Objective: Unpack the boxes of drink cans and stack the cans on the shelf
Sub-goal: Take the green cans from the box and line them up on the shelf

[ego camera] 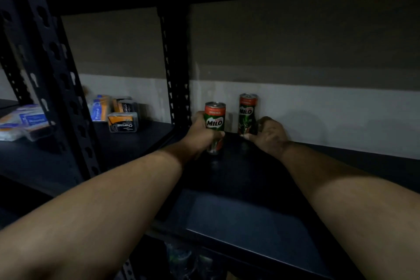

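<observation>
Two green and red Milo cans stand upright near the back of a dark shelf (238, 211). My left hand (201, 134) grips the nearer left can (215, 120) around its lower half. The right can (247, 112) stands close to the grey wall. My right hand (269, 135) holds it low down, thumb and fingers curled round its base. Both forearms reach in from the bottom of the view.
A black perforated upright (176, 70) stands just left of the cans, and a thicker one (56, 79) is closer to me. The neighbouring shelf holds small packs, one marked Charcoal (122, 121), and plastic-wrapped packs (22, 120). Another shelf board runs overhead.
</observation>
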